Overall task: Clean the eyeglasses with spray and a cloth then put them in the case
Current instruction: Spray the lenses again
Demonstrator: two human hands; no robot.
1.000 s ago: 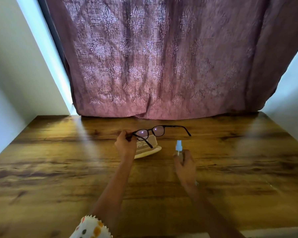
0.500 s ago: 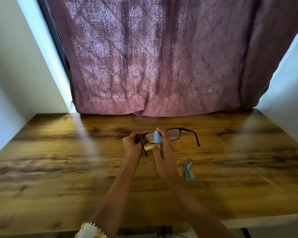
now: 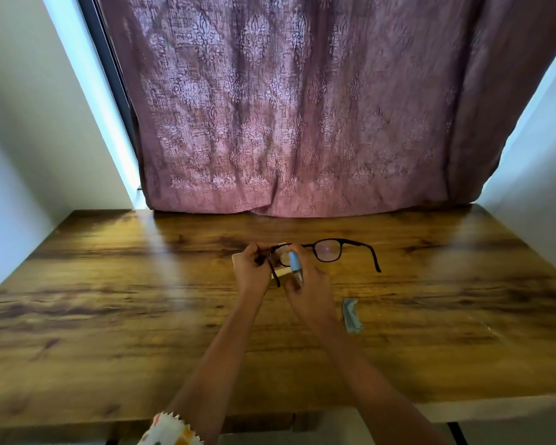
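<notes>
The left hand (image 3: 252,269) pinches the eyeglasses (image 3: 328,250) at one hinge, holding them above the desk (image 3: 109,316) with the lenses exposed. The right hand (image 3: 308,290), curled round the spray bottle (image 3: 294,261), aims its blue nozzle just before one lens. Beneath the eyeglasses is a pale edge, probably the case (image 3: 281,272); nearer the person the cloth (image 3: 352,316) waits for wiping.

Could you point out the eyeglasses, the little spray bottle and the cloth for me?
eyeglasses (image 3: 328,250): head view, on the uncovered lens.
spray bottle (image 3: 293,261): head view, on its blue top.
cloth (image 3: 351,316): head view, middle of the grey fabric.
</notes>
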